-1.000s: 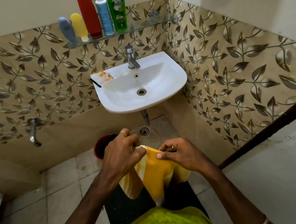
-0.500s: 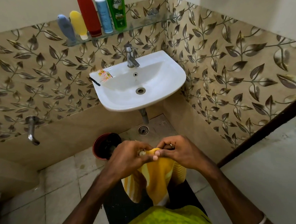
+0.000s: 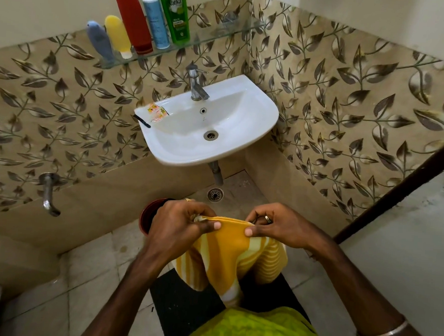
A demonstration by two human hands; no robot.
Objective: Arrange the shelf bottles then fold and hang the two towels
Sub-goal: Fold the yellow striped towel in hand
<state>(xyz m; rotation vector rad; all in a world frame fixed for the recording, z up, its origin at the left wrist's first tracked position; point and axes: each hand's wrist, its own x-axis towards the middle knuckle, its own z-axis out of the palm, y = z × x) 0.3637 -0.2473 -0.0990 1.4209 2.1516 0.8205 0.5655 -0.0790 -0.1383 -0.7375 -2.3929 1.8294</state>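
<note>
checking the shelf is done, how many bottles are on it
5, in a row on the glass shelf: grey-blue bottle, yellow bottle, red bottle, blue-white bottle, green bottle. Their tops are cut off; more may be hidden.

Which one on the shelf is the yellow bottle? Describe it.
Above the white sink a glass shelf holds five bottles. The yellow bottle is second from the left, between the grey-blue bottle and the red bottle: short, cap down.
</note>
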